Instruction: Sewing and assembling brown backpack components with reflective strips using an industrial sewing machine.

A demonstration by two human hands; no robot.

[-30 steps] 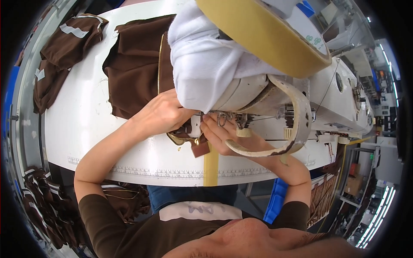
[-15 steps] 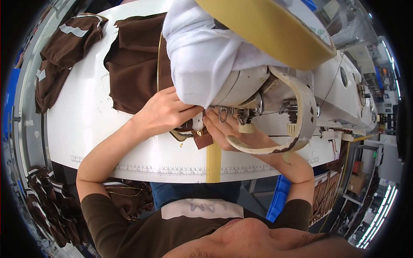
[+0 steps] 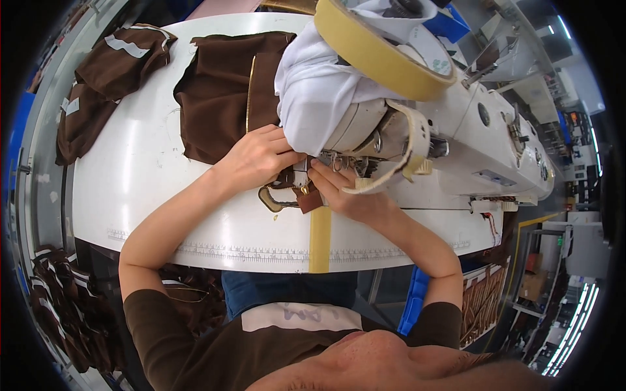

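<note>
A brown fabric piece with a gold-toothed zipper [image 3: 250, 98] lies on the white sewing table, running under the sewing machine's head [image 3: 355, 127]. My left hand [image 3: 261, 156] is closed, its fingertips pinching the piece's near end beside the needle area. From the other side, my right hand [image 3: 345, 189] presses its fingers together on the same end. Between the hands the zipper's tail [image 3: 274, 201] curls toward me, with a small reddish-brown tab [image 3: 310, 201] beside it. The needle and the tips of some fingers are hidden by the head and its white cloth [image 3: 313, 91].
A yellow tape roll [image 3: 385, 55] sits atop the machine. More brown pieces with white labels [image 3: 120, 62] lie at the far left. A yellow tape strip [image 3: 319, 244] crosses the ruler [image 3: 254, 254] at the front edge. Brown bundles [image 3: 72, 306] hang at lower left.
The whole view has shifted, showing more of the machine at the right. My hands stay at the needle area in nearly the same pose, and the small tab is slightly more turned.
</note>
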